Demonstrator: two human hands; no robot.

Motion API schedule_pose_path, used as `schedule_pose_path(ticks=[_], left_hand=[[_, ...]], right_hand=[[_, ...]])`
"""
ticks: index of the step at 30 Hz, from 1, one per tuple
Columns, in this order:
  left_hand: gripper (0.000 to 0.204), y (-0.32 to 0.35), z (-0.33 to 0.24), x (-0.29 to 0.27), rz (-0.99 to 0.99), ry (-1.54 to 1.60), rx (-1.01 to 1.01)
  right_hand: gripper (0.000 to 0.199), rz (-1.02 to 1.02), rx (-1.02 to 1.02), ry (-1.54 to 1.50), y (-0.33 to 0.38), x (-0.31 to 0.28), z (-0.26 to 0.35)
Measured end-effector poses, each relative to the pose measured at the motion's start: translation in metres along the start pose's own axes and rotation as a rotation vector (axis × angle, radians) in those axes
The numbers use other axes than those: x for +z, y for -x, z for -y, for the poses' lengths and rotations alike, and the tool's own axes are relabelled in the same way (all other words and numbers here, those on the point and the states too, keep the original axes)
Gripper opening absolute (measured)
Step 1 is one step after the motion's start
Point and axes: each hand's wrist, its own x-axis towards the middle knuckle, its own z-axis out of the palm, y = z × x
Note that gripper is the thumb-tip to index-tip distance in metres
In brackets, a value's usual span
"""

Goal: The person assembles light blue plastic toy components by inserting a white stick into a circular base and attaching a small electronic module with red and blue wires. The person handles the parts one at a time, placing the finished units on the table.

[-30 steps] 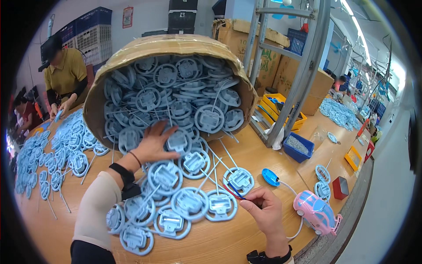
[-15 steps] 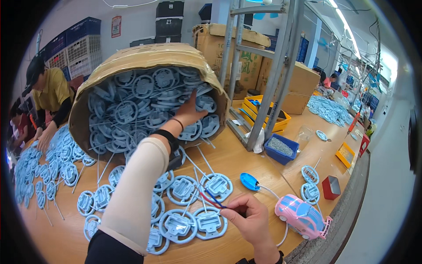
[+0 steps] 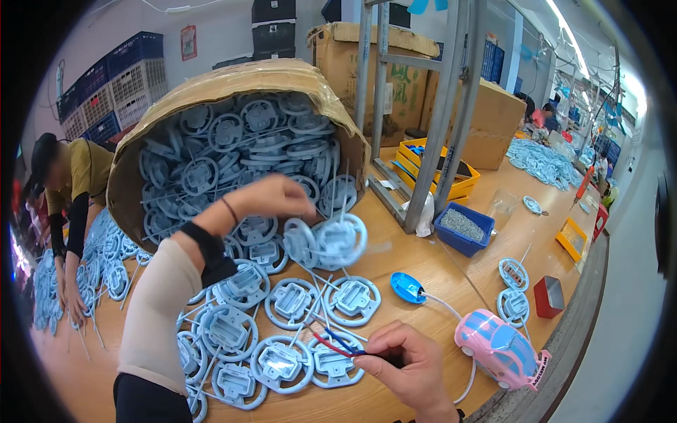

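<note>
Left hand (image 3: 278, 197): raised before the mouth of a tipped brown cardboard carton (image 3: 211, 83), just above a blurred pair of light-blue plastic rings with box-shaped centres (image 3: 341, 238). Grip: we cannot tell whether the fingers grasp the pair or have none of it.

Right hand (image 3: 409, 363): thumb and forefinger pinched on thin red and blue insulated wires (image 3: 333, 345), whose free ends point left over more ringed parts (image 3: 280, 362) lying on the tabletop.

Step in hand, as we judge it: bringing ringed parts out of the carton onto the wood. The move calls, we consider, for a low, controlled lay-down of the blurred pair, stems kept off the wires.

Edges and room: the carton's lower rim bounds the left hand behind; a grey metal frame (image 3: 438, 137) stands to its right. We list a strip of brown wooden tabletop (image 3: 479, 278) between a dark-blue plastic bin (image 3: 458, 242) and a bright-blue oval cover (image 3: 406, 287). A pink toy car (image 3: 501, 349) limits the right hand's outward side.
</note>
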Motion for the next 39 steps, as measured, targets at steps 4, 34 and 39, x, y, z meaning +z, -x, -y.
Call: schedule_pose_path(ticks=[4,34,39], left_hand=[[0.030,-0.050,0.068,-0.012,-0.685,-0.513,0.053],[0.013,-0.017,0.055,0.015,-0.764,-0.860,0.132],[0.020,0.107,-0.065,0.035,-0.602,-0.556,0.420]], right_hand=[[0.015,0.046,0.145,-0.004,0.000,0.006,0.000],[0.008,-0.149,0.011,0.227,0.000,0.035,-0.013],[0.017,-0.259,-0.225,0.459,-0.018,0.042,0.004]])
